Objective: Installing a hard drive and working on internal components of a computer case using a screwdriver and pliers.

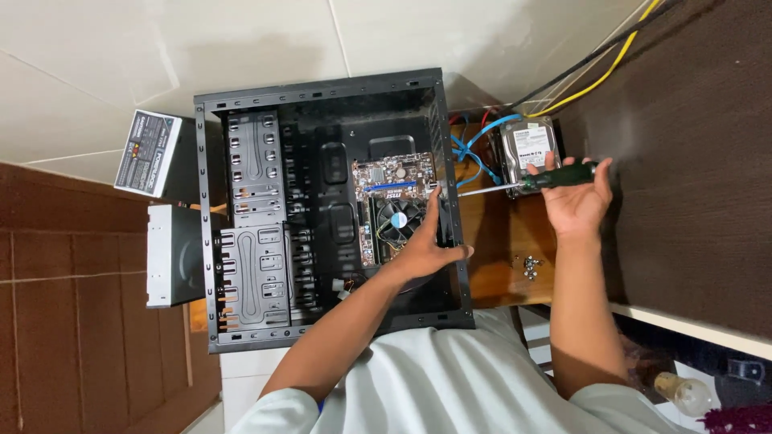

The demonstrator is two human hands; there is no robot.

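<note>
Left hand [425,241] reaches into the open black metal computer case [322,209] lying on its side, fingers spread apart and pressing near the edge of the small green motherboard with round black cooling fan [394,210], gripping nothing. Right hand [576,197] is clamped around the dark green handle of a long screwdriver [527,183], whose shaft points left to the case's rear wall. A silver hard drive [527,145] and small loose screws [530,266] lie on the brown wooden table [494,265] just beside the case.
</note>
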